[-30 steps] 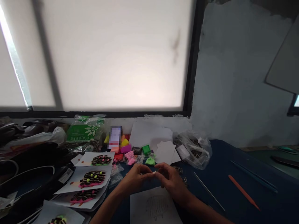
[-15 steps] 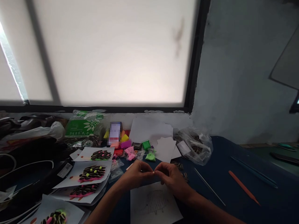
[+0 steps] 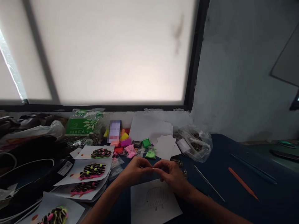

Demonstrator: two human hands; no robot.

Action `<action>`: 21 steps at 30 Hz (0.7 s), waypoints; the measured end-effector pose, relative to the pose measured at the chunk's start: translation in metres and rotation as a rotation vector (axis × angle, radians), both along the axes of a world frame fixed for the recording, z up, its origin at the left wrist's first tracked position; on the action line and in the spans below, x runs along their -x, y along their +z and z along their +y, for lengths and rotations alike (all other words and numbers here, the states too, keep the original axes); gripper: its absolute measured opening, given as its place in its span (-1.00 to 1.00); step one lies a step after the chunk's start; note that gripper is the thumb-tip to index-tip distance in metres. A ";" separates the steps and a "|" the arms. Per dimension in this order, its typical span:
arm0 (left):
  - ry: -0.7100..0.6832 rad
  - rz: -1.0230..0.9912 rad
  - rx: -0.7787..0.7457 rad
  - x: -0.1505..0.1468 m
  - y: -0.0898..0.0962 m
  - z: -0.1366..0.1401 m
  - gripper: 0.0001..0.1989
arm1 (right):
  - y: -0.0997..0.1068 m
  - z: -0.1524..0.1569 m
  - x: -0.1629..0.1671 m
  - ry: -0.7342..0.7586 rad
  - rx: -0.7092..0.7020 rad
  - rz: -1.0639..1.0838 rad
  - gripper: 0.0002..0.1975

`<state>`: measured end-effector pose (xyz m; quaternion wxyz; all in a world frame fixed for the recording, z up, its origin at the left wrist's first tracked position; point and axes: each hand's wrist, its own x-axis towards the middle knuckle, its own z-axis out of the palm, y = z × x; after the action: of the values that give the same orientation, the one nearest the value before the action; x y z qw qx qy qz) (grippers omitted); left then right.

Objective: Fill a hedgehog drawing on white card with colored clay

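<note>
- The left hand [image 3: 134,172] and right hand [image 3: 171,174] meet fingertip to fingertip above the dark blue surface [image 3: 233,193], each grip pinched on one tiny pale bit [image 3: 153,168] held between them; what the bit is cannot be told.
- A second ago the hands sat slightly lower in view and a little apart around the bit; now the fingertips have closed together and the white speck is mostly hidden, so the pinching or shaping work appears to go on.
- Directly below the hands lies a white sheet [image 3: 154,202] with a faint pencil outline of a hedgehog.
- To the left, finished hedgehog pictures [image 3: 92,171] made of dark seeds on bright clay lie on overlapping papers.
- Behind the hands sit small clay packets [image 3: 147,147] in green, pink and yellow, then blank paper [image 3: 161,140].
- To the right are a clear seed bag [image 3: 195,144], a thin metal rod [image 3: 209,183] and an orange stick [image 3: 243,183], all well apart from the hands.
</note>
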<state>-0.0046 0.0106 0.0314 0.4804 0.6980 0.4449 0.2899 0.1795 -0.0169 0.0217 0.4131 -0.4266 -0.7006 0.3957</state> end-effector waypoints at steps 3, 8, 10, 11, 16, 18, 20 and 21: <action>-0.028 -0.009 0.030 0.001 0.000 -0.001 -0.72 | 0.000 0.000 -0.001 -0.013 -0.021 -0.021 -0.79; -0.001 -0.014 0.090 0.002 -0.001 -0.001 -0.66 | 0.001 -0.001 -0.002 -0.009 -0.047 -0.060 -0.81; 0.019 -0.004 0.080 0.002 -0.001 0.000 -0.66 | 0.001 -0.001 -0.002 0.004 -0.053 -0.075 -0.79; 0.025 0.005 0.073 0.002 -0.001 0.000 -0.66 | 0.001 -0.001 -0.002 0.008 -0.057 -0.083 -0.78; -0.033 0.036 0.069 0.004 0.002 -0.001 -0.63 | 0.001 -0.001 -0.003 0.009 -0.072 -0.126 -0.80; -0.080 0.028 0.089 0.007 0.002 -0.001 -0.62 | 0.002 -0.001 -0.004 0.007 -0.082 -0.143 -0.80; -0.072 0.034 0.100 0.010 0.002 0.001 -0.60 | 0.003 -0.001 -0.004 0.002 -0.094 -0.157 -0.79; -0.049 0.054 0.098 0.011 0.001 0.001 -0.61 | 0.003 0.000 -0.005 0.001 -0.099 -0.165 -0.79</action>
<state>-0.0160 0.0121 0.0324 0.5085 0.6921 0.4542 0.2369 0.1842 -0.0174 0.0248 0.3746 -0.4365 -0.7510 0.3242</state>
